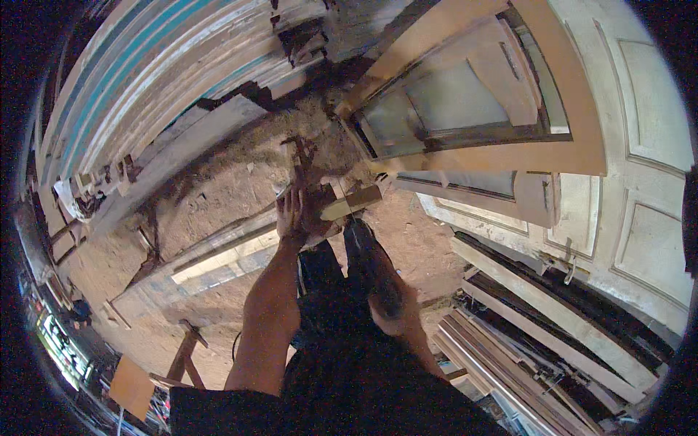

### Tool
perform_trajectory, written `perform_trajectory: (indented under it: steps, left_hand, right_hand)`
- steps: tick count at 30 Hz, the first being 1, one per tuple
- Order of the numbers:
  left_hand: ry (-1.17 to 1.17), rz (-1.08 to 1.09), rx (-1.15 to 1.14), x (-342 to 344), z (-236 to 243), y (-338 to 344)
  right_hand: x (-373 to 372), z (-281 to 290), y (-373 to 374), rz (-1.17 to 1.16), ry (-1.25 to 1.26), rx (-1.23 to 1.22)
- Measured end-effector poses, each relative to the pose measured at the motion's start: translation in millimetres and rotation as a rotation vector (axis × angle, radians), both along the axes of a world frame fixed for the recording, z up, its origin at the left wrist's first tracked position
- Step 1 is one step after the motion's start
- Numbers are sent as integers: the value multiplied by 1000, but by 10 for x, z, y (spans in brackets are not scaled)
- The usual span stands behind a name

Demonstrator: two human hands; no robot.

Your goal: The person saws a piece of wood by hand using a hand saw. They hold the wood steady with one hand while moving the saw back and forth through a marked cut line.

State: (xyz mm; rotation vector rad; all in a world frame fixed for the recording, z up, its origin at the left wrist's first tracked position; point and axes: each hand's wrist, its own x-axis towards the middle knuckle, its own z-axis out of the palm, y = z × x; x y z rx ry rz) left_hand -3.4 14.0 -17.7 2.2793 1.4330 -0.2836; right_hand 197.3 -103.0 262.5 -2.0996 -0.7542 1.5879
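My left hand (289, 211) lies on the wood in the middle of the view, fingers stretched out and holding nothing. Under it runs a long pale plank (225, 260), slanting up from lower left. Its near-right end seems to be the light wood piece (339, 210). My right hand (398, 314) is closed at the near end of a dark, long tool, which looks like a handsaw (369, 258). A thin blade line crosses the wood piece and reaches beyond it. A brown shape (315, 206) beside my left hand is too dim to name.
Stacked boards (174, 69) fill the far left. A framed wooden door (589, 134) with glass-like panels leans at right, beside white panelled doors (647, 94). Long timber strips (502, 356) lie at lower right. A small wooden trestle (185, 356) stands at lower left on the dirt floor (218, 203).
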Motion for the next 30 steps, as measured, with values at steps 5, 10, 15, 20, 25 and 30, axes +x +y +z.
perform_trajectory:
  steps: [5,10,15,20,25,30]
  left_hand:
    - [-42,71,48,41,-68,-56]
    - [43,-52,-109,271,211,75]
    - [-17,19,53,-74,-95,-57]
    - [-48,25,107,2,-210,-17]
    - [78,-137,112,-94,-205,-28]
    - [-30,-75,99,-21,-168,-52]
  right_hand:
    - [113,922,-156,41,-33,-90]
    - [112,-445,-13,-66,50,254]
    - [94,420,-371,-34,44,29]
    - [94,274,-251,14,1,100]
    - [71,-114,78,117,-23,77]
    - [225,515,-494,7,13,26]
